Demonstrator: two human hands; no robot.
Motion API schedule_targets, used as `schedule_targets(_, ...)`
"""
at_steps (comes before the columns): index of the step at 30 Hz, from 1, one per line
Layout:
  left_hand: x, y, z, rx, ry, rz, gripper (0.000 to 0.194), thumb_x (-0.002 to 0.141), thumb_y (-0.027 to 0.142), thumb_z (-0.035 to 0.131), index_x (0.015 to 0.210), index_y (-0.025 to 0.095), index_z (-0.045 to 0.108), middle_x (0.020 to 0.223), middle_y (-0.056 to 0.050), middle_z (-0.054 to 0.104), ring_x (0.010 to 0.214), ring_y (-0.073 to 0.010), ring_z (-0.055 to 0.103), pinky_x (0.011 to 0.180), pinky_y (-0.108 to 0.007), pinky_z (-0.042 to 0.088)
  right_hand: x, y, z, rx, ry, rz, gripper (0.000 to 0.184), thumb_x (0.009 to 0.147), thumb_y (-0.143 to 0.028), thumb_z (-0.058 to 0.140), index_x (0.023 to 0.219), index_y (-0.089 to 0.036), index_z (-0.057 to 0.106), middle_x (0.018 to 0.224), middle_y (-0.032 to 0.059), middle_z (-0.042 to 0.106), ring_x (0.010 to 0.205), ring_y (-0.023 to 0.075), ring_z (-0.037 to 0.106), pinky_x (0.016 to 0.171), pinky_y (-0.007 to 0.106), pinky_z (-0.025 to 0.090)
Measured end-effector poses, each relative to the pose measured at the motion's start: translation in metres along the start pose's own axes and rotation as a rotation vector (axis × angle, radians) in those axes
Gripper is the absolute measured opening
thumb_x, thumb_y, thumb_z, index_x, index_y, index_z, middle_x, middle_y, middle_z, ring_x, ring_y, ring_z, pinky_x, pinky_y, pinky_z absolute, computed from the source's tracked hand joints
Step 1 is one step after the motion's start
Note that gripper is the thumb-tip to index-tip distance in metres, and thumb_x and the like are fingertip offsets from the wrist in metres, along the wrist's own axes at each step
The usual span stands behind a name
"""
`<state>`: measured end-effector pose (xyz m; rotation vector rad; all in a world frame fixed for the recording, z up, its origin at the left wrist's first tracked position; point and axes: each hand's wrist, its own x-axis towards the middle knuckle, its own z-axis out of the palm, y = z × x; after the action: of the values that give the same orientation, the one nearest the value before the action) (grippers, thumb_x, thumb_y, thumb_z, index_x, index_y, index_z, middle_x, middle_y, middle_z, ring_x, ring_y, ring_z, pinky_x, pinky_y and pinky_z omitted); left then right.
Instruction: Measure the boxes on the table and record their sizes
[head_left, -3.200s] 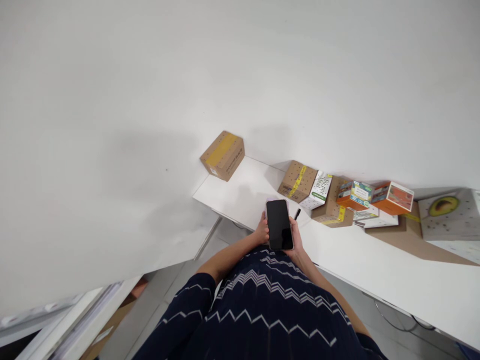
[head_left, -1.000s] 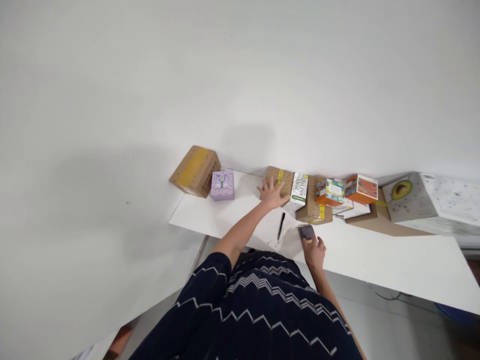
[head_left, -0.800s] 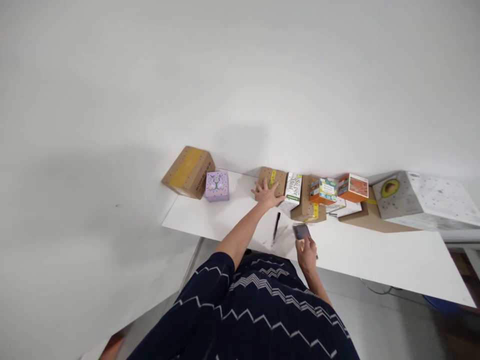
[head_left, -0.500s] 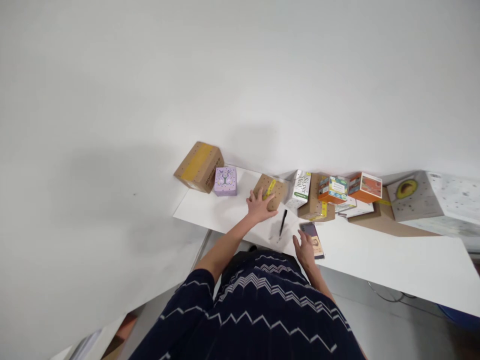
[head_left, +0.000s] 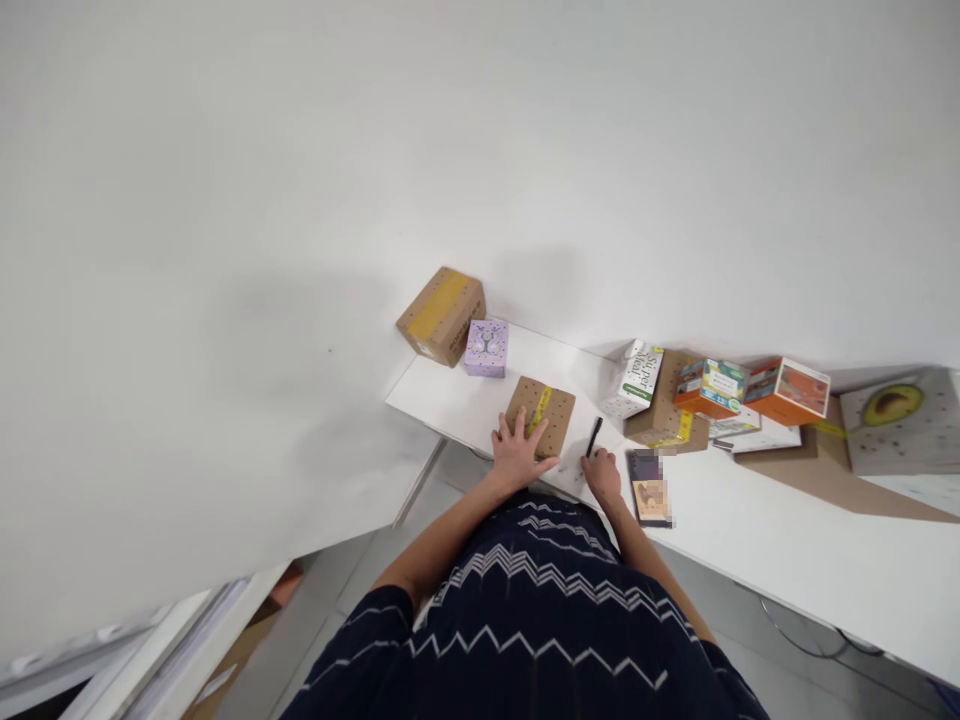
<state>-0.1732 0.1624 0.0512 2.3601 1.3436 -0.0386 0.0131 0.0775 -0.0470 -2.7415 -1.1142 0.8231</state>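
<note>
A small cardboard box [head_left: 556, 418] with a yellow tape strip lies on the white table in front of me. My left hand [head_left: 517, 455] rests on its near left part, fingers spread apart. To the right of the box, my right hand [head_left: 602, 477] is closed around the lower end of a black pen [head_left: 594, 438]. The pen points up and away from me; its lower tip is hidden by the fingers. Right beside that hand lies a phone [head_left: 645, 470] with a picture on its lower half.
A purple box [head_left: 487, 349] and a larger taped carton [head_left: 442, 315] stand at the table's left end. On the right are a white "Super Meal" box [head_left: 634, 380], orange boxes [head_left: 787, 392] on cartons, and an avocado-printed box [head_left: 900, 420]. A wall [head_left: 480, 150] rises behind the white table [head_left: 750, 520].
My right hand has moved from beside the phone to the pen and closed on it. The cardboard box has shifted nearer to me under my left hand. The view has turned slightly.
</note>
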Motion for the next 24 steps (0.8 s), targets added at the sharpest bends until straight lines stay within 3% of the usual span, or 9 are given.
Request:
schedule_targets(8, 0.008, 0.013, 0.006, 0.006, -0.012, -0.061, 0.095, 0.062, 0.073, 0.061, 0.143, 0.032, 0.034, 0.155, -0.012, 0.012, 0.133, -0.0581, -0.002, 0.097, -0.076, 0.008, 0.018, 0.009, 0.009, 0.054, 0.014, 0.007, 0.029, 0.086, -0.028, 0.045, 0.102, -0.008, 0.059, 0.098, 0.0177, 0.063, 0.090, 0.0231, 0.063, 0.076, 0.030, 0.043)
schedule_targets(11, 0.012, 0.011, 0.006, 0.011, 0.025, -0.054, 0.094, 0.061, 0.069, 0.065, 0.142, 0.032, 0.035, 0.155, -0.012, 0.012, 0.133, -0.0570, 0.000, 0.099, -0.073, 0.012, 0.018, 0.011, 0.008, 0.093, 0.034, -0.002, 0.028, 0.083, -0.031, 0.049, 0.094, -0.009, 0.062, 0.091, 0.0164, 0.066, 0.086, 0.0232, 0.063, 0.073, 0.029, 0.043)
schedule_targets(14, 0.015, -0.006, -0.001, -0.039, 0.008, 0.009, 0.093, 0.059, 0.066, 0.069, 0.141, 0.035, 0.037, 0.156, -0.008, 0.013, 0.136, -0.0524, 0.002, 0.102, -0.066, 0.017, 0.016, 0.013, 0.004, 0.152, 0.069, -0.009, 0.034, 0.083, -0.040, 0.049, 0.091, -0.010, 0.063, 0.084, 0.0150, 0.067, 0.080, 0.0237, 0.063, 0.070, 0.029, 0.043)
schedule_targets(17, 0.021, -0.032, -0.009, -0.218, -0.092, 0.152, 0.091, 0.058, 0.062, 0.072, 0.139, 0.036, 0.039, 0.155, -0.004, 0.018, 0.139, -0.0443, 0.007, 0.108, -0.060, 0.017, 0.016, 0.013, -0.002, 0.222, 0.129, -0.031, 0.042, 0.086, -0.041, 0.038, 0.097, -0.008, 0.062, 0.086, 0.0171, 0.067, 0.081, 0.0248, 0.063, 0.071, 0.031, 0.044)
schedule_targets(20, 0.033, -0.058, -0.008, -0.593, -0.152, 0.221, 0.069, 0.073, 0.054, 0.064, 0.135, 0.028, 0.048, 0.149, -0.007, 0.035, 0.135, -0.0316, 0.030, 0.110, -0.046, 0.026, 0.017, 0.009, -0.009, 0.287, 0.185, -0.103, 0.046, 0.085, -0.031, 0.029, 0.110, -0.008, 0.060, 0.105, 0.0178, 0.066, 0.095, 0.0240, 0.060, 0.079, 0.031, 0.044)
schedule_targets(24, 0.048, -0.080, 0.010, -0.940, -0.109, 0.033, 0.049, 0.084, 0.049, 0.051, 0.121, 0.018, 0.061, 0.126, -0.010, 0.059, 0.117, -0.0244, 0.053, 0.102, -0.037, 0.040, 0.020, 0.001, -0.017, 0.454, 0.218, -0.221, 0.053, 0.075, -0.023, 0.028, 0.115, -0.011, 0.061, 0.115, 0.0129, 0.064, 0.105, 0.0221, 0.057, 0.088, 0.030, 0.043)
